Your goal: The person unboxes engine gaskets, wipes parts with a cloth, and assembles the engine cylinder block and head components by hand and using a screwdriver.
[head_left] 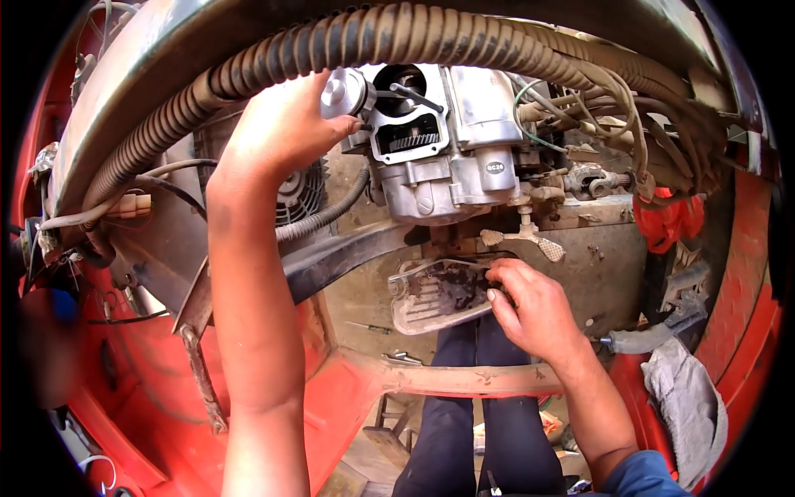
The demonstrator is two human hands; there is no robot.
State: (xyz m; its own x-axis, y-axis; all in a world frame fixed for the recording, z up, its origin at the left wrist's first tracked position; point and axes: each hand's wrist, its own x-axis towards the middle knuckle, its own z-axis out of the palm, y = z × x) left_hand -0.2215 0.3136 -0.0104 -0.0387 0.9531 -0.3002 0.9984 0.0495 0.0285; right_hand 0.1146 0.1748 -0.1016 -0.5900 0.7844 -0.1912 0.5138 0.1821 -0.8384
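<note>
My left hand [302, 120] reaches up beneath the ribbed hose and is closed around a silver piston [338, 94] with dark ring grooves, at the left side of the engine block [418, 178]. The thumb shows below the piston; the other fingers are mostly hidden behind it. The block has an open round bore and an open rectangular port beside the piston. Lower down, my right hand [534, 308] grips the right edge of a shallow ribbed metal pan [426, 311], held tilted above my legs. Dark oily residue covers part of its inside.
A brown corrugated hose [331, 45] arches across the top. Wires hang at the right, near a red plastic bag [669, 219]. A foot pedal [526, 238] sits below the engine. A red frame crossbar [472, 379] spans above my legs; a grey rag [686, 406] drapes at the right.
</note>
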